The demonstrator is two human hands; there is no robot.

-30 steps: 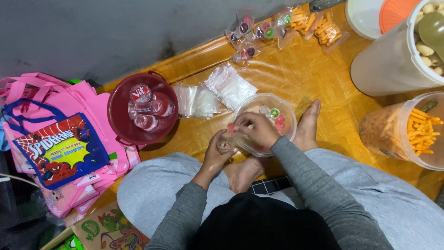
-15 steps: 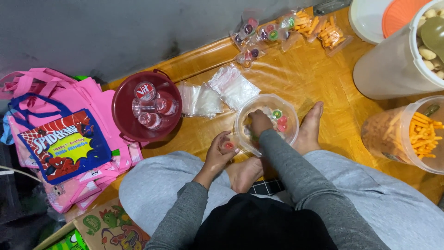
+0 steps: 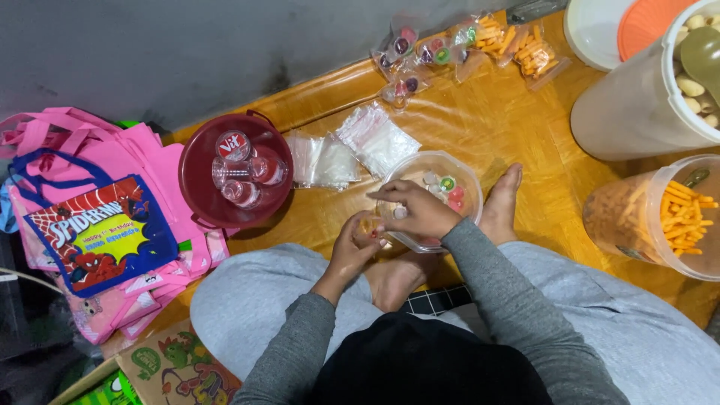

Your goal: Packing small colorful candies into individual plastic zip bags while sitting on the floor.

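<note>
**Seated sorting of small sweets on the floor: hands at a clear tub**

Obscured or cut off: the right hand (image 3: 420, 211) lies over the near rim of the clear round tub (image 3: 461, 174), fingers curled on a small pale piece; what that piece is cannot be made out. The left hand (image 3: 354, 246) sits just beside the tub's left edge, fingers pinched narrow around something small with a red spot, mostly hidden by the fingers. Whether the two hands touch cannot be told. The tub holds a few small jelly cups, the count unclear under the hand.

Cut by the frame: a tall white container of pale nuts (image 3: 645, 97) at the right, a clear jar of orange snack sticks (image 3: 660, 217) below it, and two lids, one white (image 3: 592, 30) and one orange (image 3: 645, 22), at the top edge.

Counted: one dark red bowl (image 3: 196, 176) holding about four sealed water cups; two heaps of empty clear bags (image 3: 352, 146) between bowl and tub; a row of roughly four filled snack packets (image 3: 465, 45) by the wall, the exact number uncertain. A stack of pink party bags (image 3: 112, 217) lies at the left, well apart from the hands. One bare foot (image 3: 501, 202) rests just right of the tub on the wooden floor (image 3: 480, 112).
</note>
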